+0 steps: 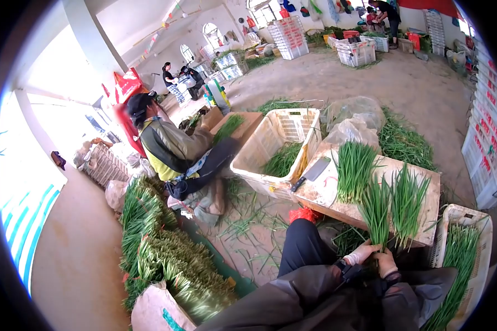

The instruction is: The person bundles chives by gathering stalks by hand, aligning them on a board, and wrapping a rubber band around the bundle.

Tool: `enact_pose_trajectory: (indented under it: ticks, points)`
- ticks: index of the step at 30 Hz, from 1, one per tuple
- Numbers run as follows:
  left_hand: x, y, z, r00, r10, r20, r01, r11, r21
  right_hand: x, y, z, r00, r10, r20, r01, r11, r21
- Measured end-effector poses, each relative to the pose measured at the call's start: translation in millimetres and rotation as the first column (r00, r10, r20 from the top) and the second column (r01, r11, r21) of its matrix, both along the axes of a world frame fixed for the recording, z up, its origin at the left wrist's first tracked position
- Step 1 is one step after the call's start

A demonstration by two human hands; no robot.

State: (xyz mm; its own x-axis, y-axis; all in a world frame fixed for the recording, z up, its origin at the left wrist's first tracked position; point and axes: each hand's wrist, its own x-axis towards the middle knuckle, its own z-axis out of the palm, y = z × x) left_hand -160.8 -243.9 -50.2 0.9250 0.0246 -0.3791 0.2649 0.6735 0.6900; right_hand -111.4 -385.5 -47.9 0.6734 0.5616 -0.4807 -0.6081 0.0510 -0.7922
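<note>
Just past the fingers, two green bunches (410,199) are chilling on a board (432,203), while left hand (360,254) and right hand (387,261) are gripping another bunch (376,212).

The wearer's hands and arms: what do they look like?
The sleeves are dark greyish. The left hand seems to wear a whitish glove or wrap, with a dark band behind it; details on the right hand are unclear.
</note>
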Motion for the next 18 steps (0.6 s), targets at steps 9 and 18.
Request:
enact_pose_trajectory:
  ticks: [9, 18]
  points:
    - [-36.5, 29.4, 132.7, 0.948, -0.043, 0.316, -0.318, -0.079, 0.945, 17.6, -17.5, 39.4, 0.999, 0.039, -0.020, -0.039, 0.999, -0.021]
    - [-35.9, 19.9, 163.1, 0.814, -0.580, 0.027, -0.348, -0.451, 0.822, -17.9, -23.8, 148.1, 0.905, 0.402, 0.139, -0.396, 0.916, -0.071]
